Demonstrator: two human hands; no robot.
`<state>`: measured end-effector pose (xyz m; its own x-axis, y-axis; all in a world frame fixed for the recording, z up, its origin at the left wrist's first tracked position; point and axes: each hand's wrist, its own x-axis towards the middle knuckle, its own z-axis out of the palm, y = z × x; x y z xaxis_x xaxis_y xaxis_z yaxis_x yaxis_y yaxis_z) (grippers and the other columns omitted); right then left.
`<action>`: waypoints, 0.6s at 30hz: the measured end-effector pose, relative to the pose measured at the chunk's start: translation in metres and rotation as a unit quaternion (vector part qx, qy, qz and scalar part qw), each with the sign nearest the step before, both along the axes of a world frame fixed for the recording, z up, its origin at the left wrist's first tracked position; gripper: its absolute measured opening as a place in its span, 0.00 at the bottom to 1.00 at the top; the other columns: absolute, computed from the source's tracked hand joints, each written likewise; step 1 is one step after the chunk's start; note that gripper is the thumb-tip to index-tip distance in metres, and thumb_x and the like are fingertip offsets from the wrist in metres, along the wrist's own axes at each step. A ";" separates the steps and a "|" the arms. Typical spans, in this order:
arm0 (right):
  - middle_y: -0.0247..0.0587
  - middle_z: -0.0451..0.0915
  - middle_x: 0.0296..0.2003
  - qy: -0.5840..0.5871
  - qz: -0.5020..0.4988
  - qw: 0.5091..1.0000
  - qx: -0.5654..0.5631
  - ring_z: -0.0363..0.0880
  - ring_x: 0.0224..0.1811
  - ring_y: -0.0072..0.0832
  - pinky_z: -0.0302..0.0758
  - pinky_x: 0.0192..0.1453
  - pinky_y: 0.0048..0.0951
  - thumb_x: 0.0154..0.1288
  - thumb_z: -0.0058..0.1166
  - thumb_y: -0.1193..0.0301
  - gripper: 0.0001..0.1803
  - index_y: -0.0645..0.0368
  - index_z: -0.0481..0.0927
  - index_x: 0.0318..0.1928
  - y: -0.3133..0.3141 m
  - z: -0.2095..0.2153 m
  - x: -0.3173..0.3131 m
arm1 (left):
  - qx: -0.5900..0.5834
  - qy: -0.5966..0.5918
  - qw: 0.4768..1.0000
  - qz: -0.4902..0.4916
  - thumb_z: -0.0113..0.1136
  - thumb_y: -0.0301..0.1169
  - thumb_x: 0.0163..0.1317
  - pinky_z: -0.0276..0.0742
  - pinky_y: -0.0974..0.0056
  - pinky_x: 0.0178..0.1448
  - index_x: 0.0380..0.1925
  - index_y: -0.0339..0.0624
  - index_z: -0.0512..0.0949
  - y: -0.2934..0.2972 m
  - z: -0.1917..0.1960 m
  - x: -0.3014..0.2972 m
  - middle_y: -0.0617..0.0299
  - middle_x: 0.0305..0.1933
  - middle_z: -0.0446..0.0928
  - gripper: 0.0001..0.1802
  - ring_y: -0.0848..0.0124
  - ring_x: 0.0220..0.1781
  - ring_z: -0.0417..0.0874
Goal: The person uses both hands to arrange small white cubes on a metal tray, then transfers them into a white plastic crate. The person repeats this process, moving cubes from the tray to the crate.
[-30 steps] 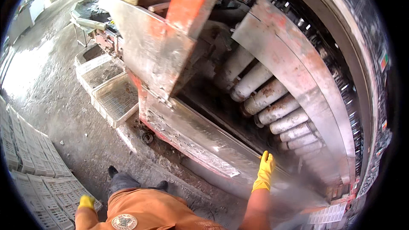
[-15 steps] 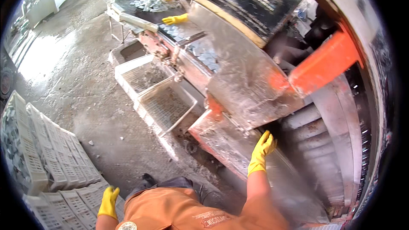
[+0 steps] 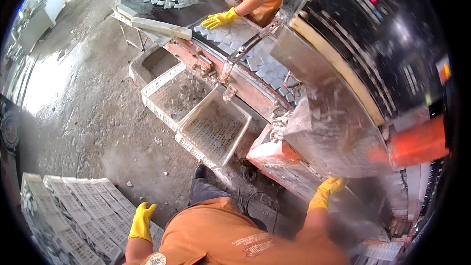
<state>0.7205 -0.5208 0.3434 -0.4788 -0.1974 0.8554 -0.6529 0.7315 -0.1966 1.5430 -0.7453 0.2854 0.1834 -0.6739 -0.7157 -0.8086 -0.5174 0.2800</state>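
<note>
Two yellow-gloved hands are seen in the head view. The right hand (image 3: 327,189) is laid with fingers spread against the wet metal lip of the machine (image 3: 314,176), just under its steel chute (image 3: 328,132); nothing is gripped by it. The left hand (image 3: 142,222) is held loosely open and empty, low beside the orange apron (image 3: 221,235), just beside a stack of white perforated trays (image 3: 78,221) to its left. Ahead of both hands, between them, two white plastic crates (image 3: 206,118) are set on the wet concrete floor (image 3: 88,113), the farther one holding a few grey stone cubes. Well beyond the right hand, more cubes (image 3: 267,68) are spread on the machine's feed surface, where a co-worker's gloved hands (image 3: 221,18) are laid.

Compared with half a second earlier, the right hand is kept on the same lip, the left hand has stayed low and empty, and the co-worker and the crates are shown nearer the middle of the picture.
</note>
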 end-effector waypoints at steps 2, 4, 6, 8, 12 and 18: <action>0.59 0.84 0.55 -0.052 0.013 0.999 -0.003 0.78 0.61 0.60 0.71 0.69 0.56 0.77 0.49 0.53 0.24 0.63 0.86 0.48 0.007 -0.006 0.004 | -0.013 -0.007 0.999 -0.037 0.70 0.52 0.60 0.79 0.54 0.64 0.63 0.32 0.78 -0.036 0.009 0.007 0.40 0.57 0.84 0.40 0.53 0.60 0.85; 0.60 0.82 0.58 -0.172 -0.045 0.984 -0.013 0.76 0.63 0.59 0.70 0.71 0.55 0.76 0.50 0.57 0.22 0.63 0.84 0.53 0.019 -0.018 0.004 | -0.036 -0.018 0.998 -0.054 0.70 0.53 0.59 0.78 0.53 0.66 0.64 0.33 0.77 -0.084 0.013 0.011 0.40 0.58 0.84 0.41 0.51 0.61 0.85; 0.62 0.81 0.60 -0.209 -0.128 0.969 -0.037 0.76 0.64 0.58 0.70 0.71 0.55 0.76 0.50 0.58 0.22 0.65 0.83 0.55 0.022 -0.019 0.023 | 0.014 0.013 0.999 0.031 0.71 0.54 0.57 0.78 0.53 0.66 0.64 0.32 0.77 -0.155 0.051 -0.010 0.38 0.58 0.83 0.43 0.50 0.61 0.85; 0.64 0.78 0.62 -0.192 -0.184 0.964 -0.026 0.75 0.66 0.57 0.70 0.73 0.50 0.78 0.48 0.60 0.23 0.67 0.80 0.59 0.012 -0.026 0.027 | -0.073 -0.070 0.987 -0.124 0.71 0.53 0.57 0.76 0.53 0.69 0.64 0.32 0.77 -0.226 0.021 0.020 0.37 0.62 0.81 0.42 0.49 0.65 0.82; 0.63 0.78 0.64 -0.187 -0.280 0.935 -0.112 0.77 0.65 0.53 0.72 0.71 0.41 0.82 0.44 0.60 0.25 0.70 0.76 0.64 0.019 -0.030 0.056 | -0.216 -0.058 0.948 -0.225 0.70 0.50 0.60 0.70 0.52 0.76 0.65 0.33 0.76 -0.407 0.019 -0.031 0.38 0.67 0.77 0.40 0.47 0.71 0.76; 0.57 0.84 0.52 -0.531 -0.185 0.818 -0.119 0.83 0.56 0.43 0.77 0.63 0.38 0.77 0.54 0.57 0.23 0.65 0.81 0.58 -0.134 -0.052 0.259 | -0.572 0.139 0.730 -0.346 0.72 0.39 0.64 0.75 0.52 0.72 0.67 0.33 0.72 -0.683 0.040 -0.164 0.38 0.65 0.78 0.36 0.43 0.67 0.79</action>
<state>0.9799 -0.6544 0.2911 -0.9662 0.2418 -0.0896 0.2374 0.6987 -0.6749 1.3787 -1.4280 0.3250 -0.5300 -0.7224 0.4440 -0.5953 0.6899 0.4119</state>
